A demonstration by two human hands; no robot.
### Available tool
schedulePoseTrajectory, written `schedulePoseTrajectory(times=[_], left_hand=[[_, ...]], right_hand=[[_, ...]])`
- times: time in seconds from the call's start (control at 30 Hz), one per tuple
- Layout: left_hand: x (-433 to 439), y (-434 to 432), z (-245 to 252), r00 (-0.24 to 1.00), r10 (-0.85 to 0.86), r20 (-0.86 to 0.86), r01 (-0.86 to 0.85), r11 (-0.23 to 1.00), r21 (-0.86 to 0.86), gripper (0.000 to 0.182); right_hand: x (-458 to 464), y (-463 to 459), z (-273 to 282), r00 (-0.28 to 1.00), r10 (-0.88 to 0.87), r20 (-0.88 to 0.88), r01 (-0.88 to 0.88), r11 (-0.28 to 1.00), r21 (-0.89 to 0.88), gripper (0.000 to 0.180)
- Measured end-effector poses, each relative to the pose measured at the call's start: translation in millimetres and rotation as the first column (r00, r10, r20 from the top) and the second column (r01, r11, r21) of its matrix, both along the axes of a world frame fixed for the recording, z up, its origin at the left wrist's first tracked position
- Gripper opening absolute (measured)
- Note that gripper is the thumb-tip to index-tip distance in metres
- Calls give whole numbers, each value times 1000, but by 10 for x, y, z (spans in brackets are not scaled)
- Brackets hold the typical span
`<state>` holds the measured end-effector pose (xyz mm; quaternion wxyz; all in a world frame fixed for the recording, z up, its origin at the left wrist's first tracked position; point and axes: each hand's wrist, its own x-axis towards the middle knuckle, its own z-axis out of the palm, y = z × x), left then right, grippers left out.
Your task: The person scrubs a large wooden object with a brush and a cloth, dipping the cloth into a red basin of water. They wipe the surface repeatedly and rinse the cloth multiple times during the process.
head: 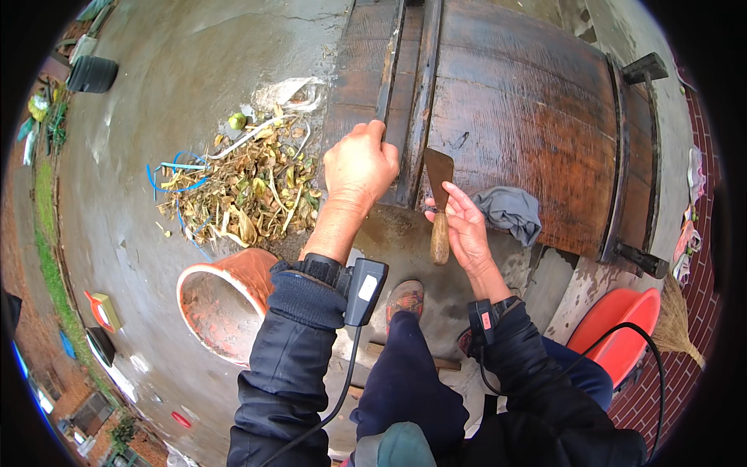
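A dark, wet wooden piece of furniture (513, 111) lies on its side before me, its short legs pointing right. My left hand (362, 160) is closed over a narrow wooden rail (392, 64) at its left part; the fingertips are hidden. In my right hand (465, 225) is a putty knife with a rusty blade (439, 169) and a worn wooden handle (440, 240). The blade points away from me, close to the near end of a second rail (421, 99). Right of that hand, a crumpled grey cloth (509, 211) rests on the wood's near edge.
Dry leaves and stalks (257, 187) with blue strapping (175, 169) are heaped at left. An orange bucket (227, 303) lies tipped by my left forearm. At right are a red basin (613, 333) and a straw broom (674, 321). Cables run from both wrist devices. The concrete floor (140, 204) looks wet.
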<state>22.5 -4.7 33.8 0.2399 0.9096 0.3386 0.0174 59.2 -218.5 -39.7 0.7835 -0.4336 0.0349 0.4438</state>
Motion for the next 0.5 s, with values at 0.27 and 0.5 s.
schedulePoseTrajectory(times=[0.27,0.5], left_hand=[[-2,7,-13,1000,-3,-7,3,1000,-11,24],[-12,5,-34,999,-26,46,26,1000,3,20]], right_hand=[[255,30,-64,985,-99,143,120,982,-145,32],[505,193,52,941,-266,210,305,935,-183,26]])
